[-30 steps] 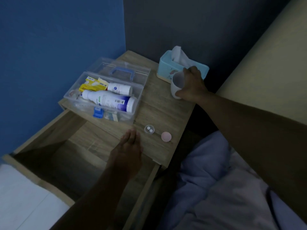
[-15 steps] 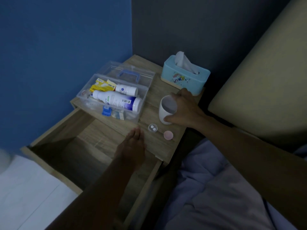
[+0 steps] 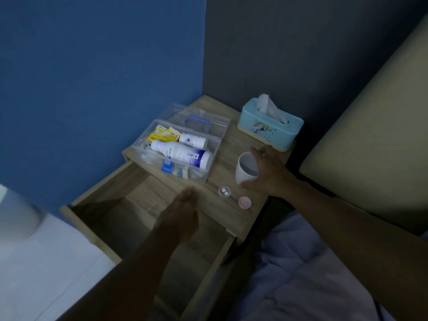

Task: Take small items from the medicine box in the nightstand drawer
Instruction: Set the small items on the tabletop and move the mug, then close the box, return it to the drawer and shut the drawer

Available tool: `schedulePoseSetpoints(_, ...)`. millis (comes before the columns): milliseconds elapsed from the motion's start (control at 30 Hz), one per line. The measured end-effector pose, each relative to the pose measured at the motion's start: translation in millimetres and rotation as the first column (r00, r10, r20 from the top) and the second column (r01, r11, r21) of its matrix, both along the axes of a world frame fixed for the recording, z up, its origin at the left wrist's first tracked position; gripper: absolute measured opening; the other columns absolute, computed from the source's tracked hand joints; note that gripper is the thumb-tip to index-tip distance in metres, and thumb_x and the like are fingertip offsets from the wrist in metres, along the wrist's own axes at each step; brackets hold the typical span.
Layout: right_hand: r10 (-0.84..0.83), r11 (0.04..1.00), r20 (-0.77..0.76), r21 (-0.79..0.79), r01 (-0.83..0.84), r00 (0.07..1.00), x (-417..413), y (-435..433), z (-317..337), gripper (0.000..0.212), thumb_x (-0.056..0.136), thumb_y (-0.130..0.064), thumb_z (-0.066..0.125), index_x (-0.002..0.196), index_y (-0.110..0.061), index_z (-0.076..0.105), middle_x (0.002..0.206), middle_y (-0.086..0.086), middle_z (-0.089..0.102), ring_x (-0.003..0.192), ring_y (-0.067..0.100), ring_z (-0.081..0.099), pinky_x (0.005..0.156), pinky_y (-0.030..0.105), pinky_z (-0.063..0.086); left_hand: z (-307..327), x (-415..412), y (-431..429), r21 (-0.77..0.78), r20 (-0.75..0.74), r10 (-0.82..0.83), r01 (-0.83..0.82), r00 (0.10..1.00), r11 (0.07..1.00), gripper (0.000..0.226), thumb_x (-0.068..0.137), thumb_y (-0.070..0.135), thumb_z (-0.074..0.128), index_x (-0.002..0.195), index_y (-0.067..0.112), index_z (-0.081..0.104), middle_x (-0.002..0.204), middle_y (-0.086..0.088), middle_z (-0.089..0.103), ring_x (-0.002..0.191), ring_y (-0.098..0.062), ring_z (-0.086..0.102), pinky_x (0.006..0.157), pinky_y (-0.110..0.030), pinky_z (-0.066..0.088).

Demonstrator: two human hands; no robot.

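The clear medicine box [image 3: 209,169] stands open on the nightstand top [image 3: 234,213], holding a large white bottle [image 3: 180,154], a smaller bottle and yellow packets. In front of it sit a small clear cap with two white pills [image 3: 224,192] and a pink lid [image 3: 244,202]. A white cup [image 3: 243,169] stands upright to the right of the box. My right hand [image 3: 269,174] spans the cup's right side with straightened fingers, thumb at its base. My left hand [image 3: 179,218], flat and holding nothing, hovers over the open drawer [image 3: 129,179].
A light blue tissue box [image 3: 269,127] stands at the back right of the nightstand. A blue wall is on the left and a dark wall behind. A beige headboard [image 3: 370,135] and pale bedding [image 3: 301,274] lie to the right.
My right hand carried the cup from beside the tissue box to a spot by the pills and set it down. Its fingers have now loosened. My left hand stayed over the drawer.
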State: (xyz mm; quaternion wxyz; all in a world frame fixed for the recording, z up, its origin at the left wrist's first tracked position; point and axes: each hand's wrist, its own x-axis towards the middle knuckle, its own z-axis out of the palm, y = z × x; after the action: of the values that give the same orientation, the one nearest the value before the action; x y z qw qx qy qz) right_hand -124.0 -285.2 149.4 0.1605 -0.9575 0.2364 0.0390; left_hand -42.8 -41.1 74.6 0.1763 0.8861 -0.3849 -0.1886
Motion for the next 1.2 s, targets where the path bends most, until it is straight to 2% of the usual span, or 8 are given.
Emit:
schedulePoseSetpoints(200, 0.175, 0.983, 0.393, -0.121, -0.138, 0.903, 20.5, 27.9, 2.5, 0.053, 0.085, -0.025, 0.070, 0.132, -0.008, 0.051, 0.133, 0.017, 0.048, 0.122, 0.031, 0.045, 0.099, 0.045, 0.046, 20.9, 36.3, 53.7, 0.024, 0.065, 0.308, -0.310, 0.949, 0.951, 0.071, 0.097, 0.019, 0.043, 0.156, 0.010, 0.005, 0.166, -0.011, 0.004, 0.153, -0.024, 0.004, 0.123, -0.042, 0.018)
schedulePoseSetpoints(333, 0.145, 0.987, 0.432, -0.004, -0.159, 0.890, 64.4, 50.9, -1.7, 0.043, 0.088, -0.013, 0.064, 0.130, -0.008, 0.054, 0.127, 0.015, 0.057, 0.120, 0.030, 0.052, 0.098, 0.039, 0.046, 33.6, 73.7, 61.3, -0.064, 0.073, 0.385, -0.381, 0.920, 0.923, 0.083, 0.091, 0.012, 0.048, 0.156, 0.013, -0.004, 0.166, -0.009, -0.005, 0.153, -0.025, -0.002, 0.123, -0.045, 0.016)
schedulePoseSetpoints(500, -0.295, 0.894, 0.291, 0.421, 0.155, 0.910, 124.0, 56.5, 3.4, 0.059, 0.093, -0.019, 0.056, 0.147, -0.015, 0.033, 0.140, 0.014, 0.053, 0.123, 0.031, 0.056, 0.099, 0.045, 0.052, 35.6, 106.5, 48.5, -0.100, 0.246, 0.235, -0.217, 0.940, 0.971, 0.086, 0.088, 0.012, 0.050, 0.156, 0.009, -0.003, 0.166, -0.011, -0.002, 0.153, -0.025, -0.002, 0.124, -0.039, 0.010)
schedulePoseSetpoints(633, -0.498, 0.758, 0.050, 0.510, 0.406, 0.866, 157.6, 34.1, -1.5, 0.063, 0.096, -0.027, 0.052, 0.150, -0.004, 0.030, 0.143, 0.017, 0.052, 0.124, 0.033, 0.056, 0.093, 0.037, 0.049, 23.9, 115.6, 41.7, -0.020, 0.288, 0.141, -0.141, 0.947, 0.990, 0.082, 0.090, 0.015, 0.049, 0.155, 0.004, 0.001, 0.166, -0.014, -0.003, 0.153, -0.028, -0.001, 0.125, -0.040, 0.011)
schedulePoseSetpoints(733, -0.570, 0.595, -0.023, 0.678, 0.432, 0.822, 168.6, 17.9, -11.7, 0.037, 0.098, -0.024, 0.051, 0.128, -0.004, 0.056, 0.124, 0.013, 0.064, 0.106, 0.027, 0.061, 0.075, 0.031, 0.049, 19.3, 118.6, 40.5, -0.027, 0.326, 0.144, -0.143, 0.934, 0.989, 0.078, 0.089, 0.015, 0.050, 0.155, 0.003, 0.009, 0.165, -0.015, 0.004, 0.153, -0.027, 0.004, 0.124, -0.039, 0.012)
schedulePoseSetpoints(833, -0.650, 0.457, -0.022, 0.787, 0.414, 0.760, 173.8, 9.8, -22.9, 0.018, 0.098, -0.023, 0.051, 0.102, -0.010, 0.064, 0.116, 0.015, 0.068, 0.109, 0.030, 0.065, 0.094, 0.040, 0.054, 19.4, 124.1, 41.2, 0.019, 0.400, 0.094, -0.110, 0.912, 0.994, 0.074, 0.089, 0.017, 0.046, 0.154, 0.003, 0.014, 0.164, -0.017, 0.011, 0.152, -0.029, 0.011, 0.123, -0.039, 0.011)
schedulePoseSetpoints(967, -0.715, 0.415, 0.029, 0.822, 0.390, 0.698, 176.1, 3.9, -28.2, 0.044, 0.097, -0.027, 0.046, 0.135, -0.006, 0.054, 0.137, 0.017, 0.059, 0.120, 0.032, 0.059, 0.101, 0.037, 0.049, 23.3, 127.3, 41.3, 0.061, 0.427, 0.065, -0.101, 0.902, 0.993, 0.072, 0.088, 0.015, 0.045, 0.153, 0.003, 0.018, 0.164, -0.018, 0.013, 0.152, -0.029, 0.013, 0.122, -0.038, 0.009)
schedulePoseSetpoints(1200, -0.753, 0.488, 0.195, 0.806, 0.335, 0.628, 174.0, -0.8, -2.6, 0.080, 0.091, -0.074, 0.029, 0.146, -0.018, 0.045, 0.147, 0.011, 0.052, 0.130, 0.032, 0.052, 0.112, 0.051, 0.039, 30.4, 126.1, 40.1, 0.145, 0.420, 0.031, -0.100, 0.907, 0.984, 0.074, 0.089, 0.015, 0.047, 0.154, 0.004, 0.013, 0.164, -0.016, 0.010, 0.152, -0.028, 0.010, 0.123, -0.038, 0.008)
